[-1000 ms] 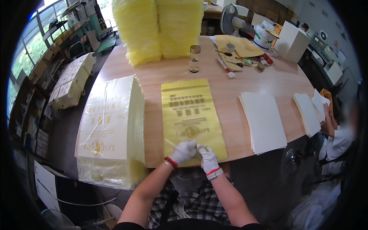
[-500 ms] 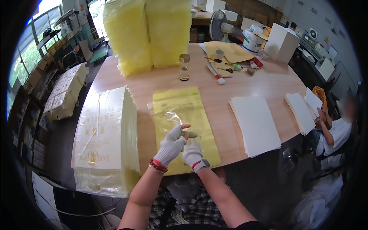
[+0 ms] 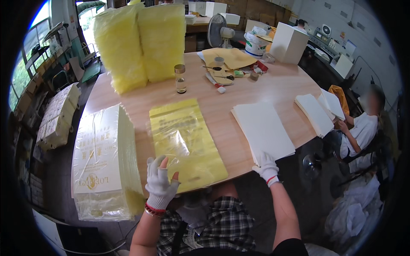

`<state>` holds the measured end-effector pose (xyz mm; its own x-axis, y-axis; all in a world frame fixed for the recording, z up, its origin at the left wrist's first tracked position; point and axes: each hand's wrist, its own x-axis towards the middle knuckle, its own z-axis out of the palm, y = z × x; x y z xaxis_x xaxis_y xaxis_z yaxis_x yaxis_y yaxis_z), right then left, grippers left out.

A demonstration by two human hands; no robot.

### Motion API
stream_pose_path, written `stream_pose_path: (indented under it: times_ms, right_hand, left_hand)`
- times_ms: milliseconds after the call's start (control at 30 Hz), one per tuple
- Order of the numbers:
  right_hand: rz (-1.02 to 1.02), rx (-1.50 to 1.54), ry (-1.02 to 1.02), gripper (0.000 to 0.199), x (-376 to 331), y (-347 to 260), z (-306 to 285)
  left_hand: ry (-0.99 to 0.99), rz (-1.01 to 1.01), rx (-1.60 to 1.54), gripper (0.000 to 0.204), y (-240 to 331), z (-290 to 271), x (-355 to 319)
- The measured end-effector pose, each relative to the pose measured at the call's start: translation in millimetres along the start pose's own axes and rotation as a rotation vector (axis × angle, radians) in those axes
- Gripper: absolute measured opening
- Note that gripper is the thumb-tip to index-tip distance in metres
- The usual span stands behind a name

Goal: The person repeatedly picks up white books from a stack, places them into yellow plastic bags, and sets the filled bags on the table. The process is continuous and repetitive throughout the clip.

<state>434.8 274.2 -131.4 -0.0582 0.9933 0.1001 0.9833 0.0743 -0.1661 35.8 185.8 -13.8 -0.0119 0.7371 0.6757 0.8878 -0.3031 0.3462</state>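
Observation:
My left hand, in a white glove with bare thumb and forefinger tips, is raised with fingers apart. It holds nothing and is by the near left corner of a yellow plastic bag pile, whose top bag is shiny and partly clear. My right hand, also gloved, rests stretched fingers on the near edge of a stack of white boards; whether it pinches one is hard to see. Left of the bags stands a tall pile of filled bags, white boards with gold print in clear film.
Big bundles of yellow bags stand at the back left. Near them are a glass bottle, a fan, brown paper with scissors, and a white bucket. A seated person handles white sheets at the right.
My hands, together over the yellow bags before, have separated. The right has moved right to the white board stack, the left slightly left with fingers spread. The view has shifted right.

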Motion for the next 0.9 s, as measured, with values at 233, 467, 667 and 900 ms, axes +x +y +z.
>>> stream_pose_path:
  times_ms: [233,467,667,900]
  right_hand:
    - [0.043,0.385,-0.116,0.08,32.3,39.6,-16.8]
    - [0.147,0.267,0.13,0.038,25.6,28.2,-18.2]
    - [-0.569,0.175,-0.067,0.024,-67.2,-79.6,-59.4]
    - [0.285,1.319,-0.299,0.019,-105.3,17.5,32.2]
  left_hand:
    - [-0.114,0.052,-0.288,0.039,40.7,-5.4,-26.0]
    - [-0.825,-0.242,-0.802,0.014,104.5,70.7,-64.5]
    - [-0.824,-1.562,-2.069,0.042,103.0,159.3,-95.8]
    - [-1.147,-0.69,-0.96,0.057,72.5,61.0,-74.6]
